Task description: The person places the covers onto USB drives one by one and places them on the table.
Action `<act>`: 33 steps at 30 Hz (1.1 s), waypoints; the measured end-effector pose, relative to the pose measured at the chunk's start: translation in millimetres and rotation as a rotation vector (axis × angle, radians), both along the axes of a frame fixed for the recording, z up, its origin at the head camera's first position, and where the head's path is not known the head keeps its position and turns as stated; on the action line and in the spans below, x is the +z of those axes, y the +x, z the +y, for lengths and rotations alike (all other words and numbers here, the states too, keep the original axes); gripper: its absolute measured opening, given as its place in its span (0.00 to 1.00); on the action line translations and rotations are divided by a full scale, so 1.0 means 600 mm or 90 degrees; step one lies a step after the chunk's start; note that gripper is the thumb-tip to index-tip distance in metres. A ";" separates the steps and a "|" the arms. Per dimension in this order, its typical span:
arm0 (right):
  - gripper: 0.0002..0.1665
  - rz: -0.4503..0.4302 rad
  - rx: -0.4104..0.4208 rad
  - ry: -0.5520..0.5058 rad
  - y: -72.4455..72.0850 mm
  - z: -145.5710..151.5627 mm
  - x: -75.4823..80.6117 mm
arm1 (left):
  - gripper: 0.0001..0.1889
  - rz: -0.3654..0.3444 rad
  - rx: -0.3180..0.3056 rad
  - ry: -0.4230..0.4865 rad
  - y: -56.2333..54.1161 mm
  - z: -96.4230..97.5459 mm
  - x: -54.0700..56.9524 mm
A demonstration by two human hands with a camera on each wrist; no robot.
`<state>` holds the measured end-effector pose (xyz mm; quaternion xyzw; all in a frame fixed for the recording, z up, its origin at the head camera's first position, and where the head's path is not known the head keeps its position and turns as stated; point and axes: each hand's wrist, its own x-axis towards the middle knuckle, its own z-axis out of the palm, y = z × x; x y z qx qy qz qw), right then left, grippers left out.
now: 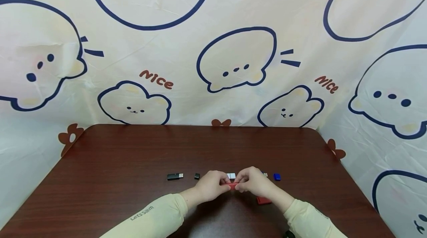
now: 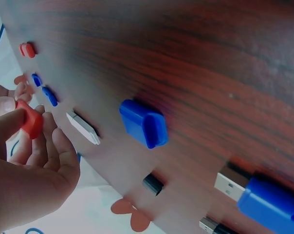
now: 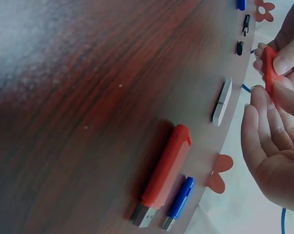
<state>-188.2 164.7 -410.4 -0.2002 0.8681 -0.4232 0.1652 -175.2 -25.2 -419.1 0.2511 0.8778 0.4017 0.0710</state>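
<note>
Both hands share one small red piece, on the person's side of the white stick and near it. The left hand pinches one end and the right hand the other, so each grip is narrow, thumb against fingers. Whether the piece is whole or two parts meeting cannot be told.

The likeliest trouble is a slip: the piece is short and smooth-looking, and little of it shows between the fingers. If the two hands pull or twist unevenly, one end could spring loose and the piece drop onto the white stick or skid past it. If it is two parts, pushing them together askew could jam them.

The forearms are the next risk. Nearer the person than the white stick and to its right, a red stick with its metal plug bare lies just beside the right forearm; a careless sweep of that arm could knock it. On the left, a larger blue stick and blue cap lie on the table nearer the person than the white stick, where the left arm could drag them. The black cap, left of the white stick, is small enough to roll if brushed.
</note>
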 end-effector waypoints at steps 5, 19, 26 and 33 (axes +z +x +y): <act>0.05 -0.008 -0.011 -0.019 -0.001 0.007 -0.001 | 0.04 -0.010 0.025 0.003 0.000 -0.004 0.004; 0.06 -0.029 -0.003 -0.051 -0.001 0.009 -0.001 | 0.05 -0.039 0.019 0.034 0.002 -0.008 0.006; 0.06 -0.031 -0.006 -0.049 0.001 0.010 -0.002 | 0.05 -0.024 0.016 0.035 0.005 -0.006 0.004; 0.03 -0.016 -0.010 -0.029 0.003 0.010 -0.002 | 0.06 -0.031 0.022 0.048 0.009 -0.005 0.009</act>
